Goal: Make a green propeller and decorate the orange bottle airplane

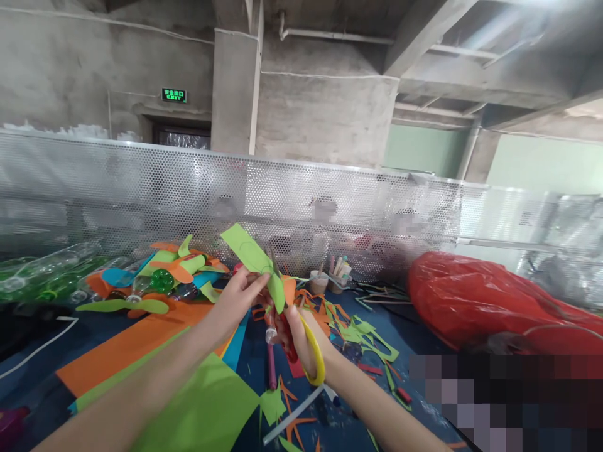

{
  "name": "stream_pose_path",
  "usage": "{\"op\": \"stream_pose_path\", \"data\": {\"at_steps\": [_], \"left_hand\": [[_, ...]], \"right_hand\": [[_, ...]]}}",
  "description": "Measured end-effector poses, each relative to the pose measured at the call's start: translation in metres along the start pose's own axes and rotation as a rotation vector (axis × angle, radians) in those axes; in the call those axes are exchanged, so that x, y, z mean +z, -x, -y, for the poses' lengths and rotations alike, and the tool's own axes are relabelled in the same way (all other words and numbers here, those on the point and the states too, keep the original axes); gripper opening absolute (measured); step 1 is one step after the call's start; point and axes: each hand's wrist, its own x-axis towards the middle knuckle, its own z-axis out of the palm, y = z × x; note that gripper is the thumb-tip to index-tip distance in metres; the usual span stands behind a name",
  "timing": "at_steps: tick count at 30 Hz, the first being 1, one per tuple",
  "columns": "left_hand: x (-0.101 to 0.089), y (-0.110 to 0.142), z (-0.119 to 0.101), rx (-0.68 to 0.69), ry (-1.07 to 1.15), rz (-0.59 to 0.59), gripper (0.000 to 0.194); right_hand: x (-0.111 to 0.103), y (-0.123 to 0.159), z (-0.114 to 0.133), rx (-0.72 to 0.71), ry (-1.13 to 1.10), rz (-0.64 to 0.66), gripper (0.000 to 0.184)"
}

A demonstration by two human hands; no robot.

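My left hand point(244, 290) pinches a strip of green paper point(247, 249) that has a curved outline drawn on it. The strip is held up above the table, and its lower end hangs beside the blades. In my right hand point(300, 333) is a pair of scissors point(315, 359) with a yellow and red handle. The blades point up and lie against the strip, partly hidden by it. Just behind the hands shows a piece of orange paper point(288, 287). Below them a purple marker point(272, 367) lies on the blue table.
Green sheets point(202, 408) and orange sheets point(136, 342) lie at the left, with paper propellers point(176, 263) and plastic bottles point(70, 270) behind. Cut scraps point(372, 339) cover the right. Cups point(319, 281) stand by the perforated metal screen point(301, 188). A red plastic bag point(494, 301) bulges at the right.
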Motion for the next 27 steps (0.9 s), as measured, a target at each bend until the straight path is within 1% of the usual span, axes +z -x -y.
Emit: {"op": "stream_pose_path", "data": {"at_steps": [4, 10, 17, 21, 27], "left_hand": [[-0.001, -0.001, -0.003, -0.006, -0.001, 0.012, 0.034], [-0.002, -0.003, -0.007, -0.013, 0.006, 0.035, 0.035], [-0.006, -0.002, -0.008, -0.023, -0.001, 0.031, 0.028], [-0.005, -0.001, -0.011, -0.028, 0.001, 0.018, 0.028], [-0.003, -0.001, -0.015, -0.037, 0.01, 0.001, 0.026]], "right_hand": [[-0.004, 0.002, 0.006, 0.011, -0.021, -0.054, 0.06], [-0.007, 0.002, 0.009, 0.004, -0.041, -0.041, 0.056], [-0.009, 0.004, 0.01, 0.022, 0.013, -0.048, 0.051], [-0.009, 0.002, 0.009, 0.02, 0.03, -0.046, 0.051], [-0.009, 0.001, 0.007, 0.002, -0.001, -0.025, 0.056]]}}
